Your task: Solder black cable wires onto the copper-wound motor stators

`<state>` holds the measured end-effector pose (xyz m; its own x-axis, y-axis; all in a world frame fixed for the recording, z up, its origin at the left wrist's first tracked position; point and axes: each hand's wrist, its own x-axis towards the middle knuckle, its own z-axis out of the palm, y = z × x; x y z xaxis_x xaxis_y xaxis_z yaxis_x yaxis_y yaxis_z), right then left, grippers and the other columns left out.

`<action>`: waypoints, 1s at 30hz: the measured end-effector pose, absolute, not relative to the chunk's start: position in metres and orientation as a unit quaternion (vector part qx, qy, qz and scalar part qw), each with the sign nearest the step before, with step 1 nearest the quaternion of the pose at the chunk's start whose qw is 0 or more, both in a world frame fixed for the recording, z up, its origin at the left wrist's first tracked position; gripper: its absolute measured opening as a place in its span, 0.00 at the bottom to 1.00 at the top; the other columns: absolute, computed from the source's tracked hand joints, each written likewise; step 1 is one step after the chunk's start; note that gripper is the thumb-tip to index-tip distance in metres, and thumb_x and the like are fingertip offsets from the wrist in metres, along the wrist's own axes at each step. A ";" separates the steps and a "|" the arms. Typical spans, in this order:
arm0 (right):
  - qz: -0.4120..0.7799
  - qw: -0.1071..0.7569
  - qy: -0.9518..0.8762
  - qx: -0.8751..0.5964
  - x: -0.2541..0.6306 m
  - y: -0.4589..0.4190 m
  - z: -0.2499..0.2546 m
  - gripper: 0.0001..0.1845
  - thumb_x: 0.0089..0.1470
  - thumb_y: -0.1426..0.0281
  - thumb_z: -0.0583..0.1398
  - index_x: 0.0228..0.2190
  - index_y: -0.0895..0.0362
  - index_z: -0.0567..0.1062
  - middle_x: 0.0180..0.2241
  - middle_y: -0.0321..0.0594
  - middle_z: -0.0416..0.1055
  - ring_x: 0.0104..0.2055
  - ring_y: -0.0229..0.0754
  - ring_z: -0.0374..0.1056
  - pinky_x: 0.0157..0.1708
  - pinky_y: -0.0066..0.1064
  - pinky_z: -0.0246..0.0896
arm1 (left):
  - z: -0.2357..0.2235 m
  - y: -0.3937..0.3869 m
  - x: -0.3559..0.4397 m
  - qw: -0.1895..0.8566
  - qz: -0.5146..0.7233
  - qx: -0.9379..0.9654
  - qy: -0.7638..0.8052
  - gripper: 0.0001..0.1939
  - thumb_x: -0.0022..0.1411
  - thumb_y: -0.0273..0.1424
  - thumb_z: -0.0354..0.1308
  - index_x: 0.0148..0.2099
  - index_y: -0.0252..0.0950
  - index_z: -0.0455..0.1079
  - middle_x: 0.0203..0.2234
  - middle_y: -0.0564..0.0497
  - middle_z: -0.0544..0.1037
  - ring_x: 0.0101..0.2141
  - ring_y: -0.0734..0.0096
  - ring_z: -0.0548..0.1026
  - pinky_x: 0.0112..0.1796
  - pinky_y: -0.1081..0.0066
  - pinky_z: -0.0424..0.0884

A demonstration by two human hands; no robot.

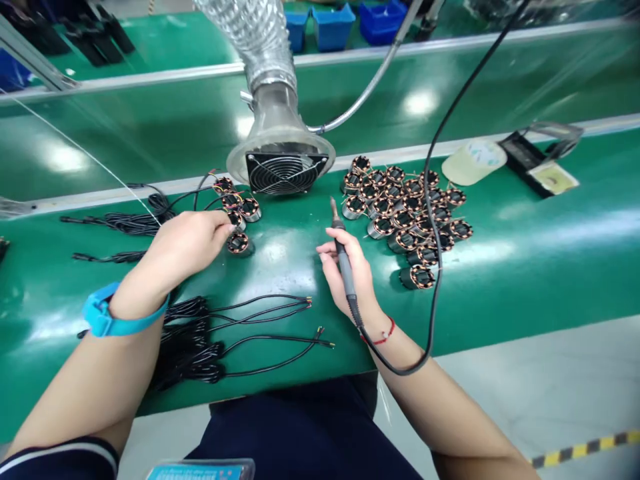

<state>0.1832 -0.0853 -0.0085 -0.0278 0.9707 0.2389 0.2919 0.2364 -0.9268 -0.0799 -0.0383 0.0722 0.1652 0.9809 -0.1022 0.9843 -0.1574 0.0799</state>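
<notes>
My right hand (353, 270) is closed around a soldering iron (344, 263), its tip pointing up and away over the bench. My left hand (193, 240) has thumb and fingertips pinched together beside a small group of copper-wound motor stators (240, 244) at centre left. A thin pale wire (107, 167) slants down from the upper left to this hand; what the fingertips pinch is hidden. Black cables (187, 193) with coloured wire ends reach the rear stators of that group. Another bundle of black cables (195, 343), with bared ends pointing right, lies nearer my body.
A fume extractor (287, 172) with a foil duct hangs over the bench's back. Many stators (403, 217) stand to the right, crossed by the iron's black cord (434, 220). Beyond them are a pale round container (474, 162) and an iron stand (533, 160). Blue bins (334, 28) stand behind.
</notes>
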 end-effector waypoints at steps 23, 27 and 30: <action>0.352 0.421 -0.643 -0.535 0.190 -0.084 -0.012 0.18 0.58 0.67 0.57 0.51 0.51 0.67 0.37 0.38 0.76 0.40 0.41 0.73 0.44 0.38 0.66 | 0.030 -0.074 -0.142 0.145 0.088 0.782 0.599 0.15 0.64 0.39 0.53 0.41 0.36 0.76 0.35 0.44 0.73 0.41 0.59 0.67 0.47 0.56 0.65; 0.351 0.419 -0.633 -0.549 0.190 -0.083 -0.014 0.18 0.58 0.66 0.57 0.50 0.51 0.68 0.37 0.39 0.76 0.40 0.42 0.73 0.44 0.39 0.66 | 0.042 -0.081 -0.139 0.148 0.177 0.773 0.591 0.14 0.67 0.37 0.47 0.36 0.37 0.71 0.38 0.45 0.76 0.45 0.59 0.69 0.49 0.58 0.64; 0.358 0.417 -0.626 -0.554 0.189 -0.082 -0.012 0.18 0.57 0.65 0.57 0.49 0.52 0.68 0.37 0.39 0.76 0.40 0.43 0.73 0.45 0.41 0.66 | 0.058 -0.093 -0.155 0.187 0.221 0.711 0.641 0.15 0.69 0.38 0.43 0.37 0.36 0.66 0.32 0.48 0.76 0.34 0.67 0.72 0.38 0.68 0.67</action>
